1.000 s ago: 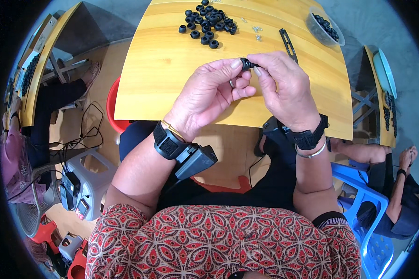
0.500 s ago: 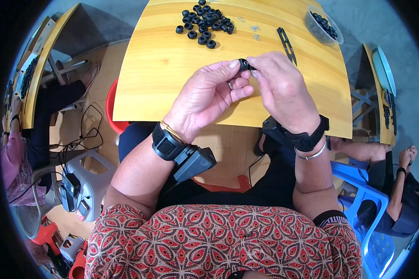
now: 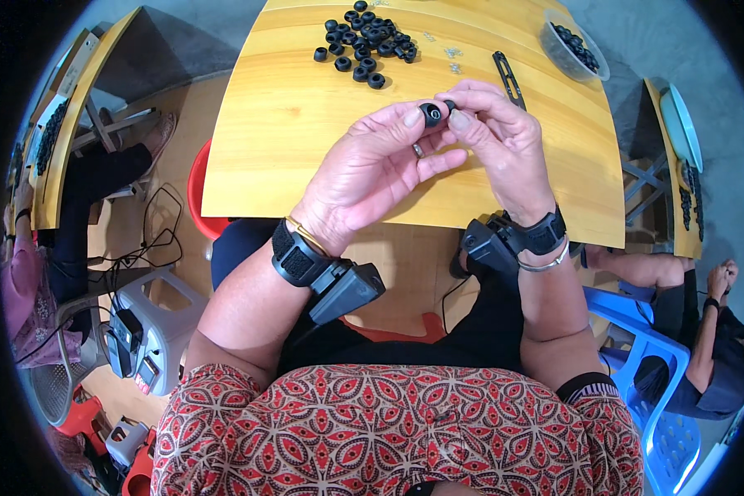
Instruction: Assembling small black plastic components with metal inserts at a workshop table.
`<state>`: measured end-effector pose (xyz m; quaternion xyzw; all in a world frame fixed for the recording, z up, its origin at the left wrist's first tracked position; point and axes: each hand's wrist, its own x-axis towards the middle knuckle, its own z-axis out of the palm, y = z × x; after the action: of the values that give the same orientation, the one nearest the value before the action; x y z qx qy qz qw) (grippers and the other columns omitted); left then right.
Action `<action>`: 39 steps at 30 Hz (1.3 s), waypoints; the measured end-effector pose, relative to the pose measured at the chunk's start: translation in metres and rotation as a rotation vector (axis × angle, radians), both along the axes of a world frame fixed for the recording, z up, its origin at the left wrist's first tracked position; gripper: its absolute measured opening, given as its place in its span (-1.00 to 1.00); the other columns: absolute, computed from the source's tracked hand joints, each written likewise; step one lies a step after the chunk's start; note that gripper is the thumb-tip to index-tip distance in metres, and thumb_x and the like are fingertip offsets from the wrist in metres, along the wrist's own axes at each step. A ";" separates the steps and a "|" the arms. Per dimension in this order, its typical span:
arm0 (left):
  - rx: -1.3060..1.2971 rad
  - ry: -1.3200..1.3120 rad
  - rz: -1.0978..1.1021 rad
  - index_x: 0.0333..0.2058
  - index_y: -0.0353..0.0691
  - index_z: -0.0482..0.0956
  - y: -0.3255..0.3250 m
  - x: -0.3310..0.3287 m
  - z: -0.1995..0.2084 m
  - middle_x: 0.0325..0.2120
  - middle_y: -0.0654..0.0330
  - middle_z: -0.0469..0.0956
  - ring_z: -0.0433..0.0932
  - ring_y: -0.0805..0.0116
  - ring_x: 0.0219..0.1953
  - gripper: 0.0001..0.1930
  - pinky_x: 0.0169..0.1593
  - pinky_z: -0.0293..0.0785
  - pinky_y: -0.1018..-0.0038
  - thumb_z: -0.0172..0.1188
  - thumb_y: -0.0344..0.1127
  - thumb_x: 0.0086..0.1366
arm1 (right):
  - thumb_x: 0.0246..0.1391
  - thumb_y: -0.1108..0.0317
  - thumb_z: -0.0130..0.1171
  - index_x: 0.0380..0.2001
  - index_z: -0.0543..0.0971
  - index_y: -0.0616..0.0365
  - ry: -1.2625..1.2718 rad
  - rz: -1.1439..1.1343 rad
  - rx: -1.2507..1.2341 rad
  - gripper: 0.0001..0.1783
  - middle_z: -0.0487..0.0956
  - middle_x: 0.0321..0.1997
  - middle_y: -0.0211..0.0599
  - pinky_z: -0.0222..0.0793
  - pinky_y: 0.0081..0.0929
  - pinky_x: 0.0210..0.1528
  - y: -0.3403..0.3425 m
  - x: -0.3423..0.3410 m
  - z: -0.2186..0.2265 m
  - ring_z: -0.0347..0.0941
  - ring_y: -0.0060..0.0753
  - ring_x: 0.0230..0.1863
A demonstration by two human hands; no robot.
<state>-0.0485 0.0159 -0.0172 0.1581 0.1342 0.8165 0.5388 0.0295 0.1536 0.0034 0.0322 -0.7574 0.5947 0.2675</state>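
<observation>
Between the thumb and forefinger of my left hand (image 3: pixel 376 161) is a round black plastic piece (image 3: pixel 431 114), its open hollow end turned up and a pale ring showing inside. Close beside it, my right hand (image 3: pixel 504 140) pinches a smaller black part (image 3: pixel 450 106), mostly covered by the fingertips. The fingers of both hands nearly meet over the table's near half. Past them lies a loose heap of similar round black pieces (image 3: pixel 360 73). Small clear bits (image 3: pixel 453 53) lie to the heap's right. A flat black slotted tool (image 3: pixel 508 78) rests beyond my right hand.
A clear plastic bowl (image 3: pixel 550 45) of black pieces stands at the yellow wooden table's (image 3: pixel 256 165) far right. A red stool (image 3: pixel 198 194) is by its left edge. Other people sit at tables on both sides. A blue chair (image 3: pixel 653 355) stands at right, a grey stool (image 3: pixel 161 310) at left.
My right hand has rolled so its thumb now faces up, and the small black part shows at its fingertips. The round piece has tilted, showing more of its hollow end.
</observation>
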 end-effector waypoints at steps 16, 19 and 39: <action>-0.163 0.262 -0.003 -0.30 -0.34 0.43 -0.004 -0.008 -0.001 -0.41 0.17 0.45 0.43 0.44 -0.37 -0.80 -0.19 0.43 0.49 -0.02 -0.34 0.17 | -0.19 0.58 0.06 -0.45 0.42 0.28 -0.130 -0.078 0.460 -0.86 0.43 -0.55 -0.28 0.29 -0.65 -0.53 -0.004 0.010 0.020 0.37 -0.52 -0.59; -0.237 0.160 0.050 -0.29 -0.34 0.43 -0.001 -0.005 0.004 -0.43 0.19 0.45 0.42 0.46 -0.41 -0.80 -0.22 0.44 0.51 -0.01 -0.34 0.17 | -0.14 0.57 0.06 -0.42 0.41 0.29 -0.210 -0.078 0.227 -0.88 0.45 -0.54 -0.32 0.29 -0.67 -0.55 0.002 0.012 0.019 0.36 -0.58 -0.61; -0.245 0.255 0.119 -0.26 -0.36 0.43 -0.002 -0.005 0.007 -0.45 0.14 0.47 0.45 0.47 -0.45 -0.82 -0.29 0.48 0.54 -0.01 -0.43 0.15 | -0.01 0.54 -0.07 -0.32 0.36 0.30 -0.202 0.061 -0.058 -0.86 0.48 -0.45 -0.24 0.32 -0.75 -0.44 0.004 0.010 0.019 0.41 -0.60 -0.51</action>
<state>-0.0532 0.0135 -0.0097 0.1855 0.3088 0.7978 0.4835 0.0399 0.1573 0.0224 -0.0128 -0.7618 0.6244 0.1722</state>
